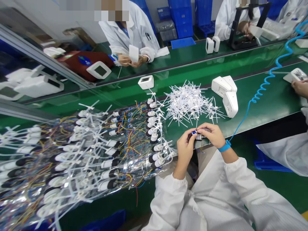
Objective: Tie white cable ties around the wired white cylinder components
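Near the front edge of the green bench, my left hand (pixel 185 146) and my right hand (pixel 214 136) meet. Between their fingertips is a small part with a blue-and-white face (pixel 193 132); both hands are closed on it, and most of it is hidden. A white piece (pixel 199 137) shows under my right fingers, with thin yellow wires hanging below. Just beyond my hands lies a heap of white branched tubes (pixel 189 101). Left of my left hand, several white-and-black cylindrical parts (pixel 157 160) with tubes and coloured wires rest on clear plastic bags.
A blue wrist strap (pixel 225 147) joins my right wrist to a coiled blue cord (pixel 258 94). White device housings (pixel 230 104) stand right of the heap, and another housing (pixel 146 82) is behind it. Co-workers in white coats sit opposite; a person's hand (pixel 300 88) is at far right.
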Action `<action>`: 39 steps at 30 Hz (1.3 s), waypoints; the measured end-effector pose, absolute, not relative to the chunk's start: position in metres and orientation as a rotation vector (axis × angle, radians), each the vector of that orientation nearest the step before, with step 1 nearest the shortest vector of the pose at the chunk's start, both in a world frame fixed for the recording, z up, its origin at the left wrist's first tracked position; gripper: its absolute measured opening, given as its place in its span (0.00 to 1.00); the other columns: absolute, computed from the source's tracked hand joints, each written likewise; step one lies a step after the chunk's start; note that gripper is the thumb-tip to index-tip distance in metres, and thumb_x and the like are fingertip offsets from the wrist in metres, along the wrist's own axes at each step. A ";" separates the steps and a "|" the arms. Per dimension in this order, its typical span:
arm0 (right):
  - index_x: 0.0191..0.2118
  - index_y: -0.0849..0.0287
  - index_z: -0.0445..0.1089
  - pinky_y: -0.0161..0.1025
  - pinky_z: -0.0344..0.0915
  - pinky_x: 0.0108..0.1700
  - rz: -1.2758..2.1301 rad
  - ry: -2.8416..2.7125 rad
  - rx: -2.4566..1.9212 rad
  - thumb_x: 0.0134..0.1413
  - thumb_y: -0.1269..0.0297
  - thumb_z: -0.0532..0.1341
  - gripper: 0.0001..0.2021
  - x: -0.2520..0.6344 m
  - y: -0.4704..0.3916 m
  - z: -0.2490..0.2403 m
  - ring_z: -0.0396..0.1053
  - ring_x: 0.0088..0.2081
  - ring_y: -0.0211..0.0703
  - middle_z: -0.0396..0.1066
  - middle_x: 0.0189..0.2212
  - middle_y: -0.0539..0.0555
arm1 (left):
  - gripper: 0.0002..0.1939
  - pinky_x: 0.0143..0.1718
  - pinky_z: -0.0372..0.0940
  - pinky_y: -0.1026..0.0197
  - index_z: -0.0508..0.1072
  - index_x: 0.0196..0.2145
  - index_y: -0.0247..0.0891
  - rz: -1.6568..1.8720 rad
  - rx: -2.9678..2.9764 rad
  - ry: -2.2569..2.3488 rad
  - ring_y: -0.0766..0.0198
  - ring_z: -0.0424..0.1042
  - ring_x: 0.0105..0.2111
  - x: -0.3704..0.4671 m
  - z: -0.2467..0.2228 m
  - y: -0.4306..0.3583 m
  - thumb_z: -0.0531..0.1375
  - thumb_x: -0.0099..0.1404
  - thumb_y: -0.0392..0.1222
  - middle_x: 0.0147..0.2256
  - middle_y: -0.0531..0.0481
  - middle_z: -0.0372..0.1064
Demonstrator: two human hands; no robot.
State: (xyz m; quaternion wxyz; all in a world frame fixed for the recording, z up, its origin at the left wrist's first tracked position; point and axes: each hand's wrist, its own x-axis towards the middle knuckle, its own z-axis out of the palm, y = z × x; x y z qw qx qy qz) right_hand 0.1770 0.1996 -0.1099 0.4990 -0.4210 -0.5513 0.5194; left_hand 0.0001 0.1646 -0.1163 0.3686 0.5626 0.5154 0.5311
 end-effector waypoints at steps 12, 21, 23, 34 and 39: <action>0.39 0.54 0.85 0.44 0.76 0.50 1.175 -1.375 -1.029 0.64 0.59 0.73 0.05 0.175 0.195 -0.110 0.81 0.43 0.48 0.84 0.39 0.54 | 0.08 0.50 0.78 0.55 0.85 0.47 0.40 1.364 1.369 1.326 0.54 0.85 0.45 0.000 -0.116 0.162 0.67 0.73 0.42 0.45 0.44 0.86; 0.39 0.53 0.86 0.43 0.77 0.48 1.180 -1.380 -0.989 0.63 0.58 0.74 0.06 0.176 0.197 -0.112 0.81 0.43 0.48 0.85 0.39 0.55 | 0.09 0.49 0.78 0.55 0.86 0.45 0.40 1.305 1.344 1.344 0.54 0.85 0.44 -0.002 -0.112 0.165 0.68 0.72 0.44 0.45 0.44 0.87; 0.38 0.53 0.86 0.44 0.77 0.48 1.173 -1.384 -1.003 0.63 0.56 0.74 0.07 0.176 0.199 -0.112 0.81 0.43 0.49 0.85 0.39 0.55 | 0.09 0.49 0.78 0.55 0.86 0.45 0.40 1.305 1.353 1.346 0.54 0.85 0.44 -0.002 -0.113 0.166 0.68 0.72 0.44 0.45 0.44 0.87; 0.39 0.55 0.85 0.44 0.76 0.52 1.180 -1.344 -1.061 0.60 0.53 0.73 0.11 0.169 0.204 -0.115 0.82 0.44 0.49 0.85 0.40 0.55 | 0.14 0.52 0.78 0.51 0.85 0.49 0.39 1.320 1.355 1.320 0.52 0.84 0.47 -0.001 -0.115 0.174 0.68 0.71 0.48 0.47 0.43 0.86; 0.40 0.56 0.84 0.44 0.76 0.52 1.230 -1.247 -1.039 0.57 0.52 0.74 0.13 0.167 0.203 -0.120 0.82 0.44 0.49 0.85 0.39 0.55 | 0.18 0.54 0.77 0.51 0.83 0.51 0.37 1.320 1.365 1.271 0.52 0.83 0.49 0.001 -0.112 0.173 0.67 0.71 0.51 0.50 0.40 0.85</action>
